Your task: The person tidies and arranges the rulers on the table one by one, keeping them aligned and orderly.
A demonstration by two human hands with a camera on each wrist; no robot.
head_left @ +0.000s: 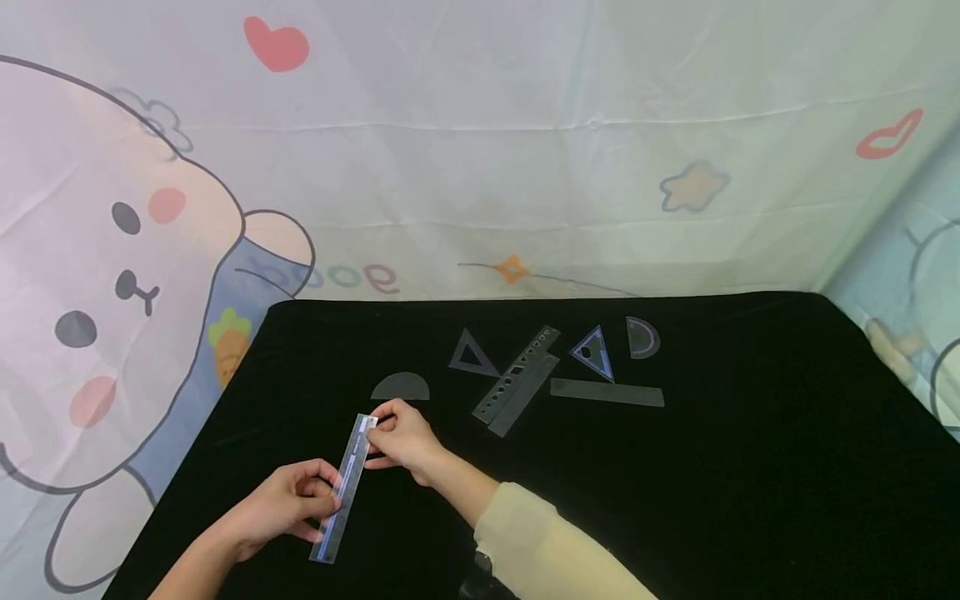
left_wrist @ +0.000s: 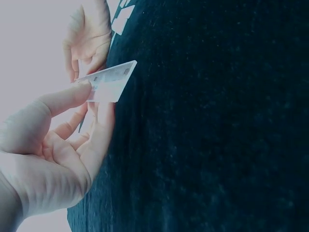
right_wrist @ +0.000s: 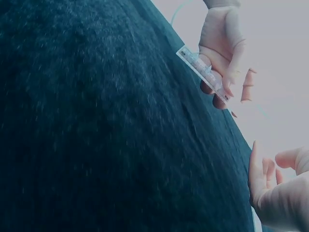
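A clear plastic ruler [head_left: 345, 492] with a blue-printed strip slants over the black cloth. My left hand [head_left: 288, 504] pinches it along its lower half, thumb on the near face and fingers behind. At the upper end, my right hand [head_left: 405, 442] holds the ruler's tip between thumb and index finger, the other fingers spread below. In the left wrist view, the ruler's near end [left_wrist: 113, 84] juts out past my left thumb. Glare washes out the ruler's far end in the right wrist view. A clear protractor [head_left: 401, 387] lies just beyond my right hand.
Farther back on the black-covered table [head_left: 750, 467] lie a set square [head_left: 486, 367], two crossing rulers [head_left: 525, 392], a blue-edged triangle [head_left: 602, 367], another protractor [head_left: 645, 340] and a plain ruler [head_left: 607, 392]. A printed curtain [head_left: 525, 167] hangs behind the table.
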